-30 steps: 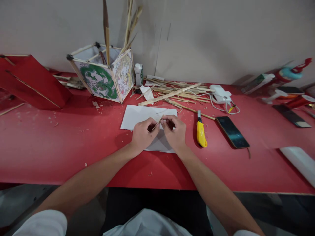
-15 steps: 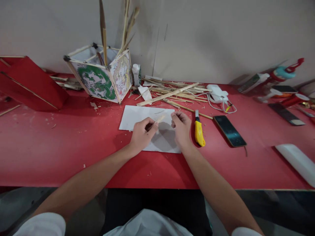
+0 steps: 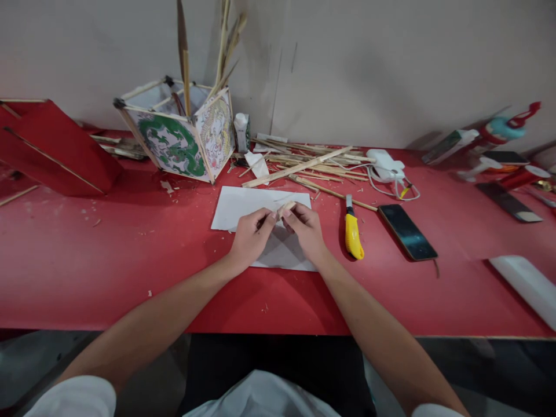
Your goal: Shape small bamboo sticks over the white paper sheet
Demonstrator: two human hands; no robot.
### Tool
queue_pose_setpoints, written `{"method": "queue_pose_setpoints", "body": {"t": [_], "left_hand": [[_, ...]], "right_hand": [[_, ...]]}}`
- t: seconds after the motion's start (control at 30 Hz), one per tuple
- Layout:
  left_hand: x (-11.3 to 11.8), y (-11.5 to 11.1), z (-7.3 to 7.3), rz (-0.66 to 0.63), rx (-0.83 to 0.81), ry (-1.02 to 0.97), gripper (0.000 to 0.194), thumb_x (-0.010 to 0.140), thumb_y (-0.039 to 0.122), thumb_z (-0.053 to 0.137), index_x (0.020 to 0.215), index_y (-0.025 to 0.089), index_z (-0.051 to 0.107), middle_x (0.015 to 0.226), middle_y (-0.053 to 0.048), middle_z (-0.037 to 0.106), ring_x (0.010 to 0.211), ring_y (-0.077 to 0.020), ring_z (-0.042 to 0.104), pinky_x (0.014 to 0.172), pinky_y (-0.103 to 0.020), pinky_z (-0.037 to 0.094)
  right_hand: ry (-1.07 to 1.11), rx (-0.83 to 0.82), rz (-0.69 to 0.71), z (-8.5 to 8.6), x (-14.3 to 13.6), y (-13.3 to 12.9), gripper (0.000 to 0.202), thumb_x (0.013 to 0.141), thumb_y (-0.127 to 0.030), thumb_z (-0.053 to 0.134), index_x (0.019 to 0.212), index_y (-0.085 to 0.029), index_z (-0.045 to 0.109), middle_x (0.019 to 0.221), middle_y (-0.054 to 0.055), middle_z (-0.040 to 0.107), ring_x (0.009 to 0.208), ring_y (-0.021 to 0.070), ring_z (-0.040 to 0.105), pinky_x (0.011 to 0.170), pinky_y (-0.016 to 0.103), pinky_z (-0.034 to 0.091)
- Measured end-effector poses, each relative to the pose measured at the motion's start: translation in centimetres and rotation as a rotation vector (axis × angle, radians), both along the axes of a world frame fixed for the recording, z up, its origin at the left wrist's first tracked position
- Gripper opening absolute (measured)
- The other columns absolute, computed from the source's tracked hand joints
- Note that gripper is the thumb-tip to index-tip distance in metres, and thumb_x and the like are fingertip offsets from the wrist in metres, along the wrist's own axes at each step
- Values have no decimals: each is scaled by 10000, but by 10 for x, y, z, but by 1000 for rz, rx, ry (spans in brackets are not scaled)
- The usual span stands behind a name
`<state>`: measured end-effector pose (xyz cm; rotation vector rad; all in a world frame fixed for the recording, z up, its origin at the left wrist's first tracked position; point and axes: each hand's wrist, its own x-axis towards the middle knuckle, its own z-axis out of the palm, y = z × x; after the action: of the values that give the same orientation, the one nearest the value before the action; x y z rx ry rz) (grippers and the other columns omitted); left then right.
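Note:
Between my two hands is a short pale piece of wood (image 3: 285, 207), pinched at the fingertips above a white sheet (image 3: 232, 202). My left hand (image 3: 253, 234) grips its left end between thumb and fingers. On the other side, my right hand (image 3: 307, 229) closes thumb and fingers on it too, nearly touching the left fingertips. The fingers cover part of the piece, so its full shape is hidden. A yellow utility knife (image 3: 354, 234) lies just right of the sheet, its blade end pointing away from me.
Behind the sheet lies a pile of thin wooden strips (image 3: 313, 162). A dragon-patterned lantern frame (image 3: 171, 145) holding sticks stands back left, beside a red box-like form (image 3: 56, 145). To the right are a phone (image 3: 407, 231), a white charger with cable (image 3: 386, 164) and a white case (image 3: 525, 286).
My right hand has moved left to meet the left hand and now grips the wooden piece as well. The left hand has hardly moved.

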<state>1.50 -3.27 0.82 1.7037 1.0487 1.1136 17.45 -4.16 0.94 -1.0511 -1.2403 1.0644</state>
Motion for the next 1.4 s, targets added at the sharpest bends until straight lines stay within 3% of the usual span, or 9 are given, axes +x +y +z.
{"method": "queue_pose_setpoints", "body": {"t": [0.17, 0.37, 0.47, 0.63, 0.9, 1.17, 1.3, 1.4], "left_hand": [[1, 0, 2, 26, 11, 36, 256, 971, 415, 584, 952, 201, 723, 800, -2, 702, 689, -126, 605, 651, -249, 455], [-3, 6, -2, 57, 9, 77, 277, 977, 442, 563, 896, 201, 673, 759, 4, 675, 651, -127, 602, 630, -258, 456], [-3, 6, -4, 38, 17, 97, 317, 1000, 465, 519, 874, 202, 644, 717, 17, 638, 616, -118, 579, 613, -259, 442], [0, 3, -3, 5, 45, 79, 269, 968, 466, 587, 943, 208, 657, 812, 8, 680, 650, -109, 578, 623, -245, 441], [1, 0, 0, 0, 86, 110, 294, 963, 442, 592, 832, 186, 657, 708, 20, 627, 617, -105, 527, 603, -245, 403], [-1, -1, -1, -53, 36, 62, 433, 1014, 504, 487, 768, 183, 642, 633, 19, 571, 592, -116, 522, 588, -267, 377], [0, -2, -1, -81, 32, 76, 424, 1032, 467, 451, 774, 184, 632, 649, 14, 591, 602, -117, 537, 601, -265, 382], [1, -2, 0, -79, 51, 130, 363, 1018, 423, 478, 799, 185, 643, 643, 18, 579, 592, -115, 519, 594, -260, 377]], "right_hand": [[20, 0, -137, -5, 3, 4, 318, 843, -518, 736, 776, -212, 680, 587, -58, 473, 529, 94, 378, 514, 270, 275], [205, -95, -283, -3, 10, 6, 269, 800, -476, 753, 789, -219, 676, 596, -53, 487, 510, 85, 370, 485, 258, 259], [316, -164, -261, -2, 11, 6, 241, 770, -425, 777, 787, -211, 667, 611, -53, 504, 502, 71, 378, 472, 236, 264], [457, -309, -98, -2, 12, 8, 245, 732, -385, 799, 747, -207, 631, 615, -54, 512, 496, 72, 390, 466, 228, 308], [239, -95, 26, 8, 2, -2, 188, 829, -399, 769, 818, -216, 728, 645, -24, 603, 538, 94, 466, 527, 256, 350], [166, -47, 26, 0, 3, 0, 228, 834, -424, 774, 797, -208, 711, 650, -27, 609, 540, 98, 465, 530, 265, 333], [166, -49, 25, 0, 2, 0, 207, 838, -407, 761, 812, -206, 719, 656, -22, 611, 543, 98, 459, 532, 267, 325], [180, -70, -50, 2, 2, -1, 188, 820, -383, 759, 776, -207, 710, 640, -26, 592, 532, 93, 434, 518, 266, 310]]}}
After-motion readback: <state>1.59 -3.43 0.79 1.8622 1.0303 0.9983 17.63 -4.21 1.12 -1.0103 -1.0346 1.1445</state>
